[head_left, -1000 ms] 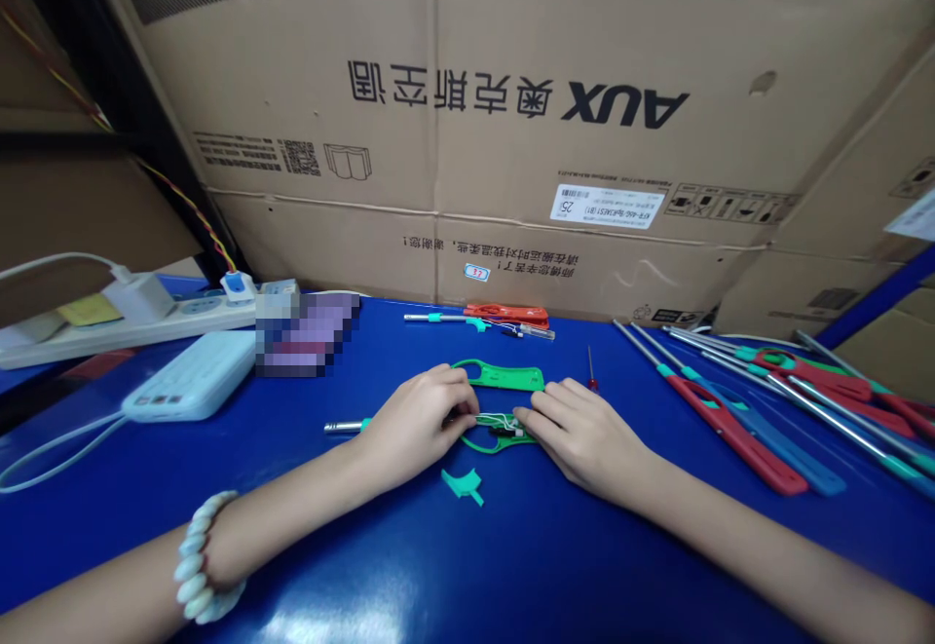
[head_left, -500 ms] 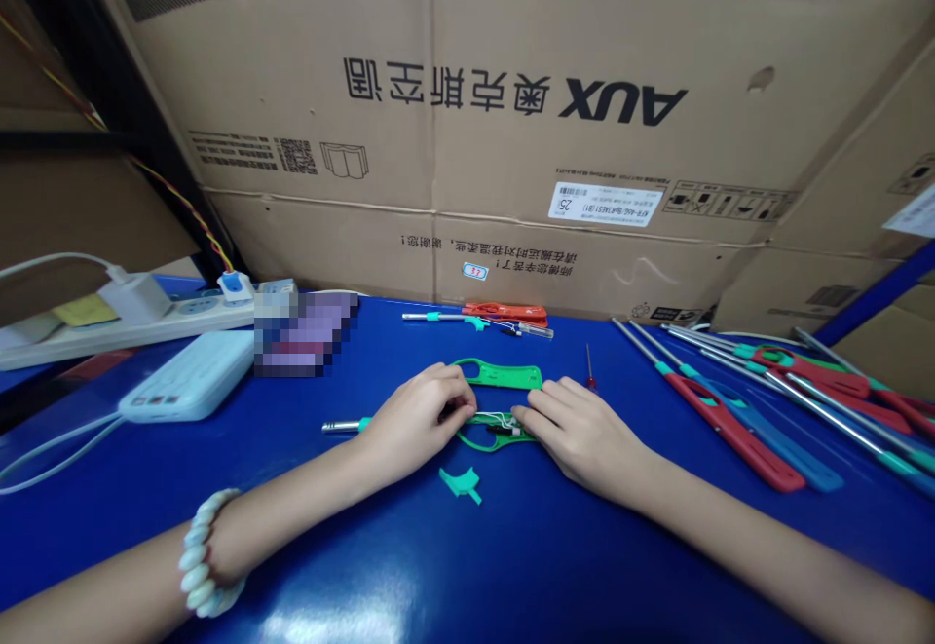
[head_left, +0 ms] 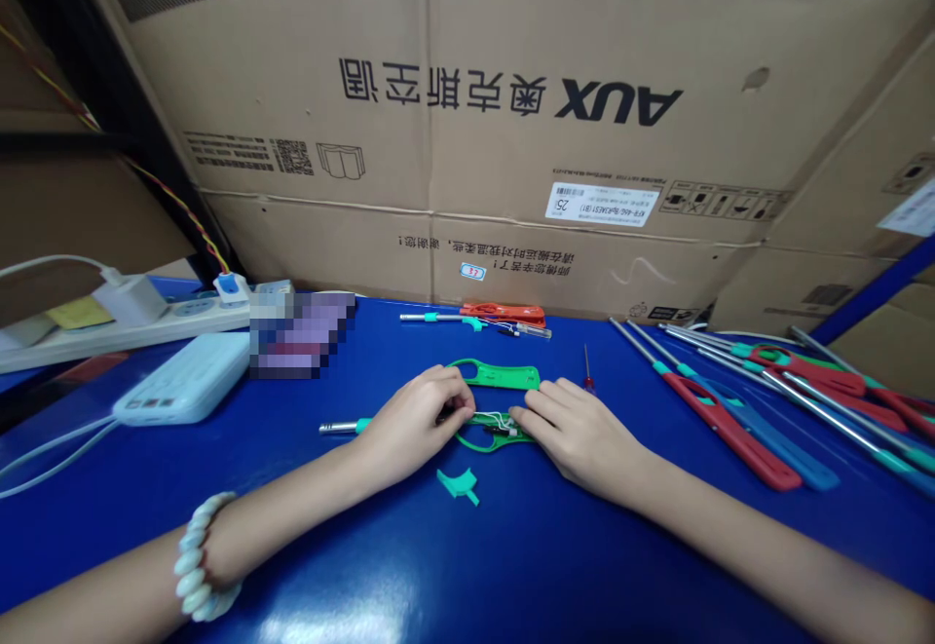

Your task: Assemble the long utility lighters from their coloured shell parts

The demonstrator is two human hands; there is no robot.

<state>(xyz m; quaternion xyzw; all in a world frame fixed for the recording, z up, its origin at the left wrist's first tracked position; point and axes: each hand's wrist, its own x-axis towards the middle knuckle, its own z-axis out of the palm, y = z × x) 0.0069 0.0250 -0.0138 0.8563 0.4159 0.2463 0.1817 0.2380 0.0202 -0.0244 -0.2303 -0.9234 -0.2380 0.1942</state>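
An opened long-nosed gas lighter (head_left: pixel 483 444) lies on the table, its metal tube pointing left and its green half shell holding white wires (head_left: pixel 491 418) and a small black part. My left hand (head_left: pixel 424 415) is closed in a pinch at the left end of the wires, over the base of the tube; the fingertips partly hide what is held. My right hand (head_left: pixel 577 435) has curled fingers on the right end of the green shell, which they cover. Just behind lies the other green half shell (head_left: pixel 501 376). A loose turquoise trigger (head_left: pixel 460 485) rests in front.
Behind are an opened orange lighter (head_left: pixel 504 314) and a red-handled screwdriver (head_left: pixel 588 381). Several red and blue lighters (head_left: pixel 730 430) lie at the right. On the left are a power bank (head_left: pixel 186 381), a power strip (head_left: pixel 197 311) and a purple item (head_left: pixel 307 332). A cardboard sheet (head_left: pixel 474 157) stands at the back.
The view has shifted slightly. Both hands keep the same places at the lighter, and nothing else has visibly moved.
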